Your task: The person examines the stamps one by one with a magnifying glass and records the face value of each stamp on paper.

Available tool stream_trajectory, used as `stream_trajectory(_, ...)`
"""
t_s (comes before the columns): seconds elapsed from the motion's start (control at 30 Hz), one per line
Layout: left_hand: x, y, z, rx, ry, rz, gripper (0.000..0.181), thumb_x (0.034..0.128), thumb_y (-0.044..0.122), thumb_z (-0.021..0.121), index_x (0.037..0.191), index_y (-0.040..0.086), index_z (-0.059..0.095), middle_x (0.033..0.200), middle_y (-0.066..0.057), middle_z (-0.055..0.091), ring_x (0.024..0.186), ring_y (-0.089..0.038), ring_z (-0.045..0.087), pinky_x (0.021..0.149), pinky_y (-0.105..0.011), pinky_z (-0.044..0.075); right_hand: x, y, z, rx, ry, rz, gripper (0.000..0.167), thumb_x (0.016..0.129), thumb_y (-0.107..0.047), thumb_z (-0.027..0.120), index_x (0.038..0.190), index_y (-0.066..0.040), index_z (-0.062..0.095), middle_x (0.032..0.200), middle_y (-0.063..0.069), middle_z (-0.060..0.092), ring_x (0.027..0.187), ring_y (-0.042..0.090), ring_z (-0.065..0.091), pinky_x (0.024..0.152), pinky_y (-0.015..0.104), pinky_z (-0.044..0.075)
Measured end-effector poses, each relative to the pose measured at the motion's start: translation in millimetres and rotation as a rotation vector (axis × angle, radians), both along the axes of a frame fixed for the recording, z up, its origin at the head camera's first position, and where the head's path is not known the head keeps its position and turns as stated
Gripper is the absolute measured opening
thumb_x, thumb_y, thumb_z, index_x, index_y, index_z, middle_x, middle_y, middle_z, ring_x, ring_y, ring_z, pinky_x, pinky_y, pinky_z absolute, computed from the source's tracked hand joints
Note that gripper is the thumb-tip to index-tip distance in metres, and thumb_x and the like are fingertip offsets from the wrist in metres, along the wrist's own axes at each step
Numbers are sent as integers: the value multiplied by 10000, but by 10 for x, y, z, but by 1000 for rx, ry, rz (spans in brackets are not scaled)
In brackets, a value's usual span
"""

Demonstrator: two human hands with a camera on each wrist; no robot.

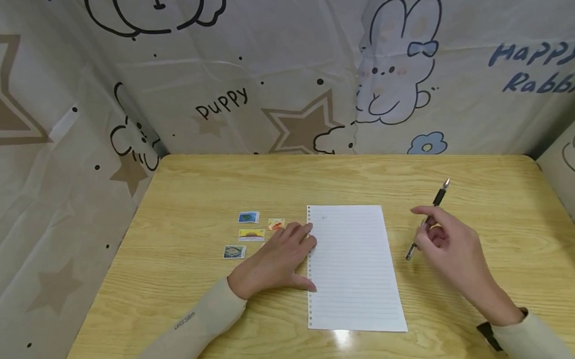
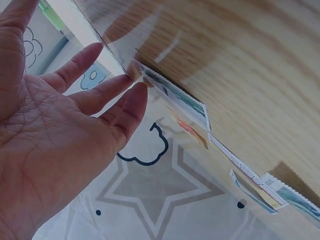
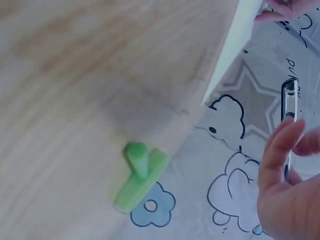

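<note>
- A creased pale sheet (image 1: 282, 58) printed with cartoon animals, stars and dots backs the scene; before it stands a yellowish wood-grain counter (image 1: 206, 182) with rounded far corners.
- The pen (image 1: 439, 197) is at the right of the counter area, right of the paper (image 1: 353, 271); its long axis slants from near left to far right, conical metal tip pointing far and slightly right.
- It has a slim, clear barrel and a black sleeve behind the tip.
- The right hand (image 1: 453, 251) pinches the pen around its middle, its grip closed to the barrel's thickness.
- The paper's long axis runs near to far; it is a thin ruled sheet, punched along the left edge.
- The left hand (image 1: 280, 261) spreads loosely, its grip relaxed and clasping nothing, fingertips and thumb touching that edge.
- Small rectangular stamps (image 1: 251, 235), scallop-edged, lie beside it, toward the far left.
</note>
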State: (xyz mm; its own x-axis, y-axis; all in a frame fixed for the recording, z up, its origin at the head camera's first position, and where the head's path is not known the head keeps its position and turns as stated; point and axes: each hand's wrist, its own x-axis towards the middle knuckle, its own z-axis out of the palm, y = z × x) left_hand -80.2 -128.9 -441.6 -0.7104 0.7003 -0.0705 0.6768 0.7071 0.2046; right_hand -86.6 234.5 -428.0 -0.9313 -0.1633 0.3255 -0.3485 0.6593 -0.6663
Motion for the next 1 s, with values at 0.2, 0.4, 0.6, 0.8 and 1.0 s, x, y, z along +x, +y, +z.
stream_trajectory(0.2, -6, 3, -9, 0, -4, -4, 850, 795, 679, 891, 1299, 66, 586, 1573, -205, 480, 1382, -390, 463, 1091, -516, 452, -2, -33, 94, -145, 99, 2, 472, 1002, 101, 608, 1417, -99, 709, 1237, 69, 781, 977, -38, 740, 672, 100, 517)
stream_trajectory(0.4, -22, 13, -9, -6, -13, -2, 839, 795, 682, 890, 1298, 85, 581, 1584, -208, 469, 1412, -396, 445, 1136, -523, 422, 22, -49, 123, -203, 97, -50, 309, 1045, 27, 695, 1334, -69, 750, 1081, -51, 810, 717, -15, 724, 427, 175, 391)
stream_trajectory(0.6, -25, 19, -10, -14, -1, -1, 832, 797, 693, 882, 1285, 92, 578, 1582, -220, 476, 1374, -391, 466, 1133, -504, 419, 61, -79, 111, -171, 84, -83, 202, 1139, -129, 597, 1255, -48, 741, 870, -16, 788, 541, 9, 616, 371, 207, 302)
stream_trajectory(0.8, -25, 21, -16, -26, 42, -15, 841, 784, 703, 884, 1263, 85, 575, 1549, -214, 504, 1313, -367, 496, 1121, -464, 418, 70, -146, 116, -176, 61, -142, 289, 1196, -216, 421, 1157, -11, 621, 707, 46, 641, 517, 107, 542, 473, 216, 410)
stream_trajectory(1.0, -31, 28, -10, -26, 15, -10, 830, 786, 689, 890, 1261, 80, 588, 1549, -218, 506, 1325, -374, 487, 1127, -484, 403, -33, -270, 105, -394, -39, -73, 143, 1163, -171, 521, 1144, -34, 485, 784, 142, 645, 543, 168, 543, 501, 232, 462)
